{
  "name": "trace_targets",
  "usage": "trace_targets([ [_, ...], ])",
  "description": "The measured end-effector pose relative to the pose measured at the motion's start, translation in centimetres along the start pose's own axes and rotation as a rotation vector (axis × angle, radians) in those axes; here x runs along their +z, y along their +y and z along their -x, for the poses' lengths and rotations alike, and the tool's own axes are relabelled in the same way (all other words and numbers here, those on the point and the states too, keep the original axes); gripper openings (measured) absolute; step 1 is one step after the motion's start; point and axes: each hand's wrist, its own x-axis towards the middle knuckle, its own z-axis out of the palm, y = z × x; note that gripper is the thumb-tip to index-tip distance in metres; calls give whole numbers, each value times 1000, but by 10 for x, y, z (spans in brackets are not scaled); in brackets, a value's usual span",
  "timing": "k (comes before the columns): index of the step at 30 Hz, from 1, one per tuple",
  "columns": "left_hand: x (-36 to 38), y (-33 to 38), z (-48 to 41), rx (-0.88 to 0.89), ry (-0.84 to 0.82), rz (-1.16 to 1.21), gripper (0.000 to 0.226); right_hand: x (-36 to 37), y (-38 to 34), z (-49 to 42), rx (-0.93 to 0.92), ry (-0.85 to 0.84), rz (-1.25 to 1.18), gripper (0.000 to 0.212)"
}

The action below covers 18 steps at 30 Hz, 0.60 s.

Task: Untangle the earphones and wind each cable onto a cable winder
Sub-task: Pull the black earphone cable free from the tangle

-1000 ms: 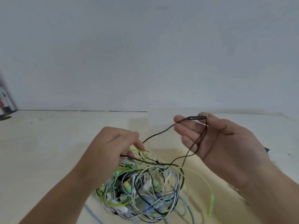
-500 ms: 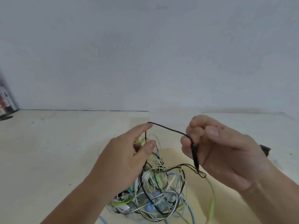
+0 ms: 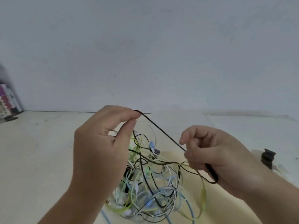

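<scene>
A tangle of earphone cables in black, white, pale blue and yellow-green hangs and rests between my hands over the table. A black cable runs taut from my left hand down to my right hand. My left hand is raised and pinches the black cable between thumb and forefinger. My right hand has its fingers curled round the same cable, with the cable's black inline remote sticking out below the palm.
A small black object, perhaps a cable winder, lies on the pale wooden table at the right. Books or boxes stand at the far left against the white wall.
My left hand has risen and now pinches the black cable higher up. My right hand dropped slightly, and the cable between the two hands has been pulled straight and taut.
</scene>
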Motion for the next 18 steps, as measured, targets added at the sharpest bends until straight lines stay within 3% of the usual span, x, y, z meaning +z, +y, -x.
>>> trace_targets([
  [3,1,-3,0,9,-126,42,26,4,4,0,32,61,503,32],
  [7,11,-1,10,4,-411,-11,30,8,3,4,45,96,718,50],
  [10,15,5,17,-74,-465,7,30,10,0,5,-45,179,657,56],
  [13,17,8,18,-100,-493,21,36,18,-2,5,-124,165,597,14],
  [14,16,9,18,-101,-495,18,35,20,-1,5,-147,177,587,9],
  [18,15,12,15,-152,-499,-51,28,22,-3,7,-218,218,420,27],
])
